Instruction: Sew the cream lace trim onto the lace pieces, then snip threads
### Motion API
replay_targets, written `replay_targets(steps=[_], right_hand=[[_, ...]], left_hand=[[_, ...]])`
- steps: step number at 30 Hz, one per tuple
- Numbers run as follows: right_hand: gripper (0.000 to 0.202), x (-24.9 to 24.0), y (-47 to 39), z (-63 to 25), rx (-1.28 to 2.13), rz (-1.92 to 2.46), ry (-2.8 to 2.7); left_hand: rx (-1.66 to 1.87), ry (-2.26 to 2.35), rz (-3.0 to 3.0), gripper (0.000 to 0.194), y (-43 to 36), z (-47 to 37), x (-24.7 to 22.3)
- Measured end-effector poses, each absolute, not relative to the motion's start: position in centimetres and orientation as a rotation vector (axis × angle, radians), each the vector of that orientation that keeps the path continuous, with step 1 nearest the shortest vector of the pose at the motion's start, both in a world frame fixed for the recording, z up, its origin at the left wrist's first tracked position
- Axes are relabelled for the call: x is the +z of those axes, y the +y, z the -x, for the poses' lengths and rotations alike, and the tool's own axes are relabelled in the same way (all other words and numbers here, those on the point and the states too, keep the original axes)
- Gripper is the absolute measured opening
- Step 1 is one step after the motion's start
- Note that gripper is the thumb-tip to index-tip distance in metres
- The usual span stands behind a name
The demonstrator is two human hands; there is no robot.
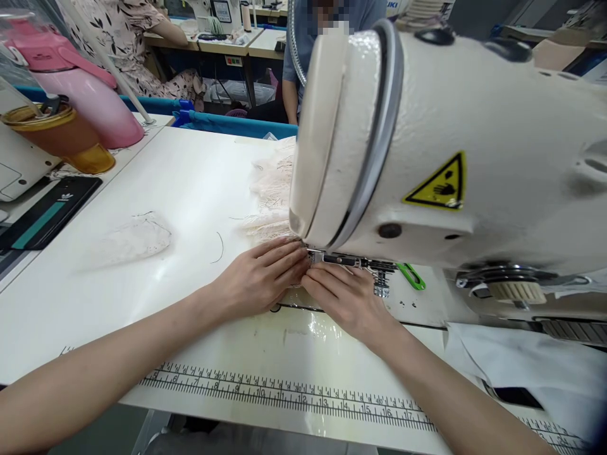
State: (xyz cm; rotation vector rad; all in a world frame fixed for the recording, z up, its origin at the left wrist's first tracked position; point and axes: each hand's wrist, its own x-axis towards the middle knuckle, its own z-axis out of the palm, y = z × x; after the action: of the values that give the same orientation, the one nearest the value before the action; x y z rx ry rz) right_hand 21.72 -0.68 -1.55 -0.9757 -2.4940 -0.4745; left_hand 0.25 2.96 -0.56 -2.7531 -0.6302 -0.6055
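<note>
My left hand (270, 273) lies by the presser foot of a white sewing machine (427, 126), its fingers together and slightly bent, tips turned to the right. Close against it, my right hand (345, 297) has its fingers curled in under the needle area (318, 256). The fingertips of both hands meet there, and what they pinch is hidden by the fingers and the machine head. Directly behind my left fingers is a heap of pale, frayed fabric (272, 189), partly covered by the machine head.
A sheer scrap (137, 237) and a loose thread (219, 248) lie on the white table (203, 170). A green-handled tool (411, 277) is behind my right hand. Left stand a pink bottle (90, 95) and brown cup (66, 136). White cloth (535, 360) lies right. Two people sit beyond.
</note>
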Motion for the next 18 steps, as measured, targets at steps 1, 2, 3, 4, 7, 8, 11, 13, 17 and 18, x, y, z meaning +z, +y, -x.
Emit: replay_targets(steps=[1, 2, 3, 4, 7, 8, 11, 13, 17, 18], right_hand=[[0.024, -1.59, -0.67, -21.78, -0.475, 0.976, -2.491], [0.024, -1.65, -0.66, -21.83, -0.468, 0.980, -2.490], [0.025, -1.73, -0.64, -21.88, -0.454, 0.982, -2.494], [0.025, -1.80, -0.63, -21.92, -0.437, 0.981, -2.496], [0.025, -1.96, -0.64, -21.96, -0.387, 0.974, -2.489], [0.026, -1.98, -0.65, -21.96, -0.369, 0.975, -2.484], [0.029, -2.02, -0.65, -21.98, -0.285, 0.987, -2.480], [0.030, -2.06, -0.58, -22.02, -0.241, 0.982, -2.480], [0.029, -2.17, -0.38, -22.11, -0.212, 0.987, -2.475], [0.029, -2.20, -0.34, -22.13, -0.210, 0.997, -2.475]], left_hand=[[-0.601, -0.623, 2.768, 0.032, 2.96, -0.25, -0.65], [-0.586, -0.617, 2.787, 0.033, 2.97, -0.22, -0.75], [-0.565, -0.617, 2.805, 0.033, 2.98, -0.17, -0.86], [-0.541, -0.620, 2.822, 0.034, 2.99, -0.11, -0.95], [-0.503, -0.637, 2.841, 0.035, 2.98, 0.01, -1.11], [-0.503, -0.644, 2.842, 0.036, 2.95, 0.01, -1.10], [-0.496, -0.666, 2.849, 0.036, 2.86, -0.08, -0.98], [-0.487, -0.679, 2.852, 0.036, 2.82, -0.15, -0.91], [-0.479, -0.708, 2.857, 0.035, 2.80, -0.27, -0.92], [-0.481, -0.716, 2.856, 0.035, 2.79, -0.30, -0.95]])
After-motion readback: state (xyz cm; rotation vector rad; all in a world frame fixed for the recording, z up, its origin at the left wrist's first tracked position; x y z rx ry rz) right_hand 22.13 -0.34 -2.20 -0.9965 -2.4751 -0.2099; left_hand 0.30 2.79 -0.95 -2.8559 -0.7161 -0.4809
